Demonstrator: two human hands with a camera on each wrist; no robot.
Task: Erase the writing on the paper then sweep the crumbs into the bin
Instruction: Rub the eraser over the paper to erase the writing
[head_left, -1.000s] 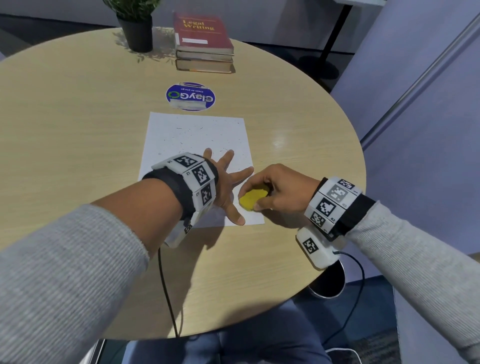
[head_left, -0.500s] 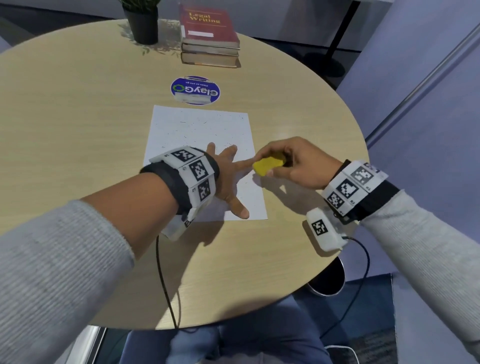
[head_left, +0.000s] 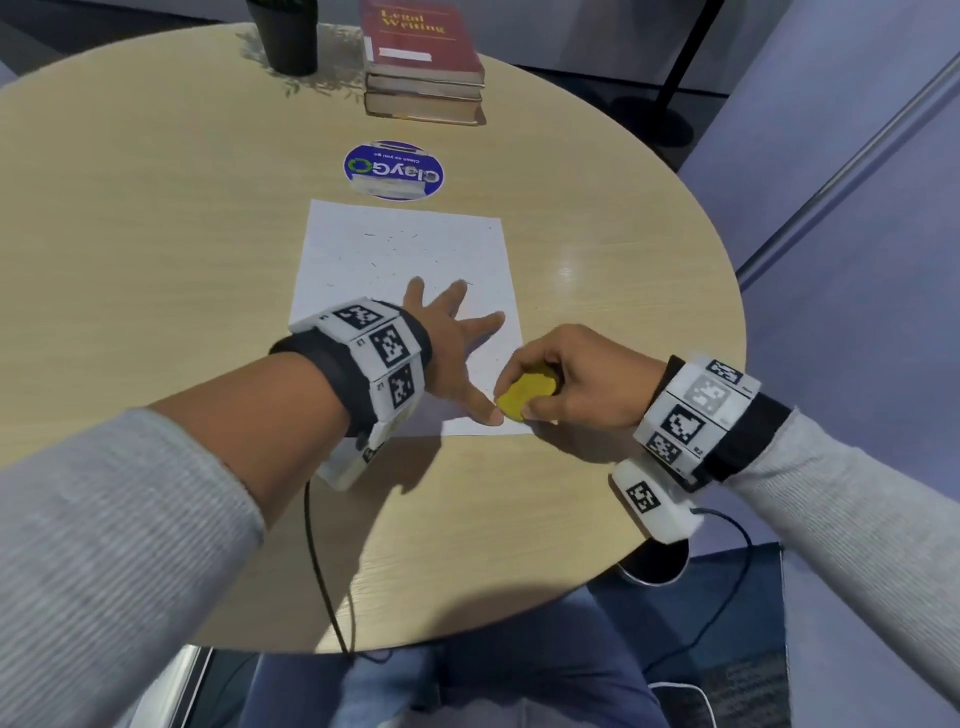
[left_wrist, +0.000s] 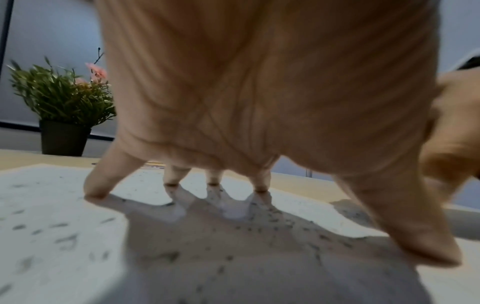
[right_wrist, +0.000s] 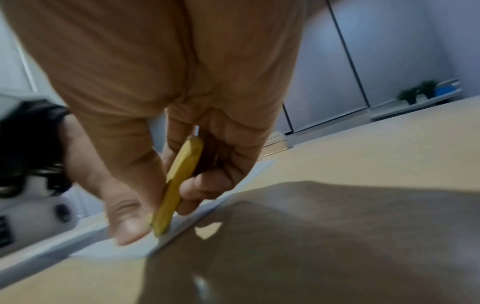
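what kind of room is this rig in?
Probably an office or meeting room: a round wooden table with stacked books, the top one titled Legal Writing, a small potted plant, and plain partition walls around it.

- Left hand (head_left: 452, 345), frame centre: fingers spread flat on white paper (head_left: 405, 249).
- Right hand (head_left: 582, 384), right of centre: pinches yellow eraser (head_left: 524, 397) at paper's lower right corner.
- Dark crumbs (head_left: 389, 239) scattered over paper's upper half.
- Bin (head_left: 654, 566) rim, lower right, partly under round table (head_left: 156, 218) edge.
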